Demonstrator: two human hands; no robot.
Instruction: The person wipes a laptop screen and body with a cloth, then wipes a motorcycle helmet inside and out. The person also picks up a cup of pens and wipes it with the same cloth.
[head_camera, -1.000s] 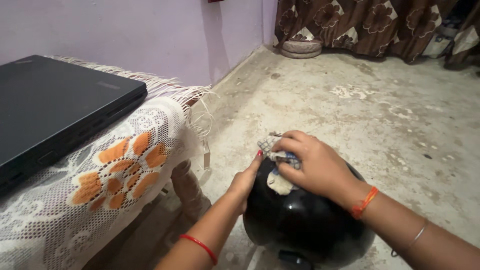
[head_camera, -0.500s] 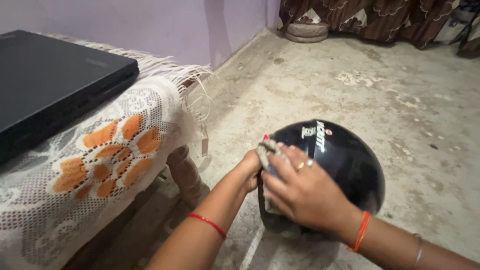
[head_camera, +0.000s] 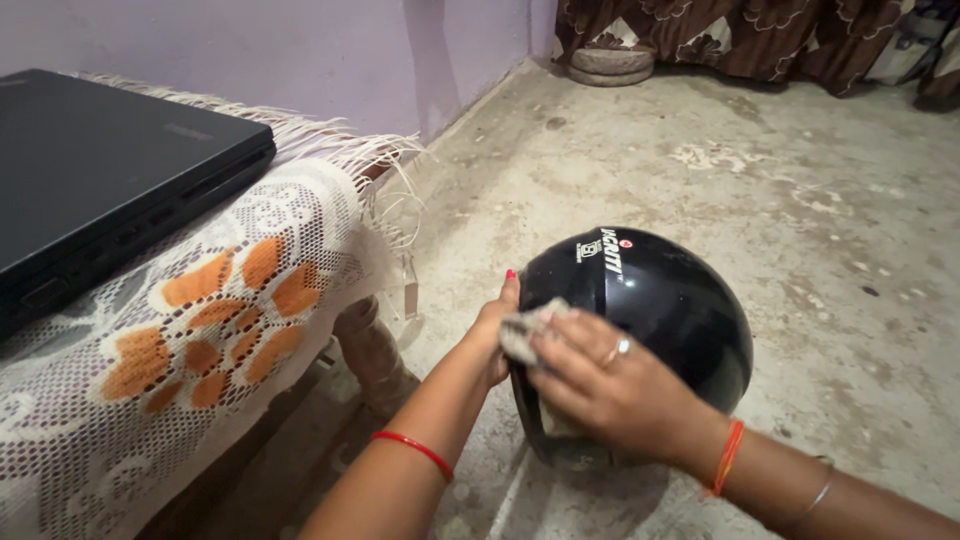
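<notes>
A glossy black helmet (head_camera: 660, 310) rests on the concrete floor in front of me. My left hand (head_camera: 497, 330) grips its left edge and steadies it. My right hand (head_camera: 600, 385), with a ring on one finger, presses a small grey cloth (head_camera: 522, 332) against the helmet's near side. Most of the cloth is hidden under my fingers. A red bangle sits on my left wrist and an orange thread on my right.
A low table (head_camera: 375, 350) at the left carries a white lace cover with orange flowers (head_camera: 215, 320) and a shut black laptop (head_camera: 100, 180). Lilac wall behind it. Brown patterned curtains (head_camera: 740, 40) and a round stone object (head_camera: 610, 62) stand at the far end of the floor.
The helmet has turned so that its printed top faces up and more of its shell shows. My right hand with the cloth has slid from the top down to the near side.
</notes>
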